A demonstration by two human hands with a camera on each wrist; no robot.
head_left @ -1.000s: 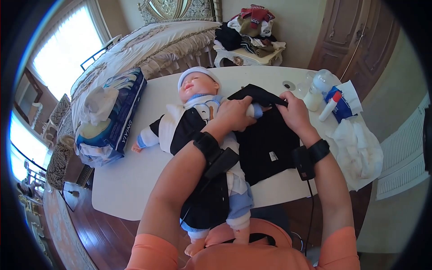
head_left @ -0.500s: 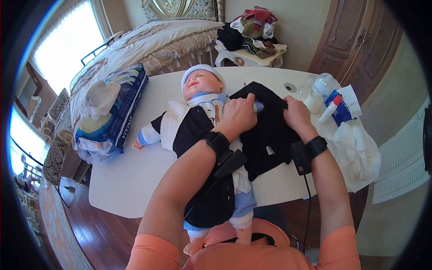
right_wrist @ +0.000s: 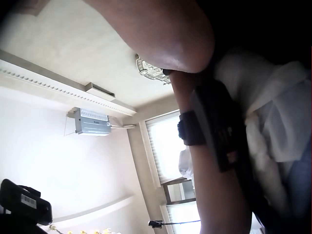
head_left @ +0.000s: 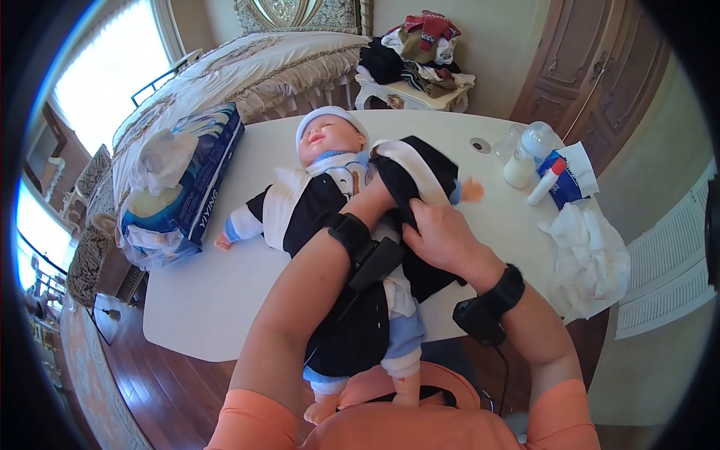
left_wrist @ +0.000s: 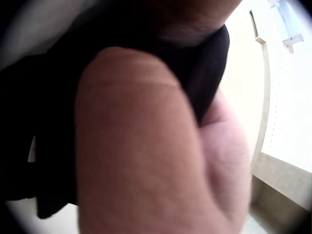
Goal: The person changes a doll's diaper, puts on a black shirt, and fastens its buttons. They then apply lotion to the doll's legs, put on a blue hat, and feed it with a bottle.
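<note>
A baby doll (head_left: 330, 139) in a white cap and blue-and-white clothes lies on its back on the white table (head_left: 202, 315). A black-and-white jacket (head_left: 292, 206) covers its chest, one sleeve on the arm at left. At the other arm, bunched jacket cloth (head_left: 431, 161) surrounds the forearm, and the doll's small hand (head_left: 472, 191) sticks out beyond it. My left hand (head_left: 379, 191) reaches under this cloth, its fingers hidden; the left wrist view shows its thumb (left_wrist: 134, 136) against black fabric. My right hand (head_left: 442, 236) pinches the black cloth just below.
A blue diaper pack (head_left: 199, 176) stands at the table's left. On the right are a baby bottle (head_left: 521, 169), a red-capped white tube (head_left: 547, 180), a blue packet (head_left: 576, 176) and a crumpled white cloth (head_left: 589, 255). Clothes (head_left: 420, 49) are piled on a bedside stand behind.
The black cloth, spread out on the right before, is now drawn over the doll's arm, whose hand shows beyond it. My right hand has come left and down; the left hand has gone under the cloth.
</note>
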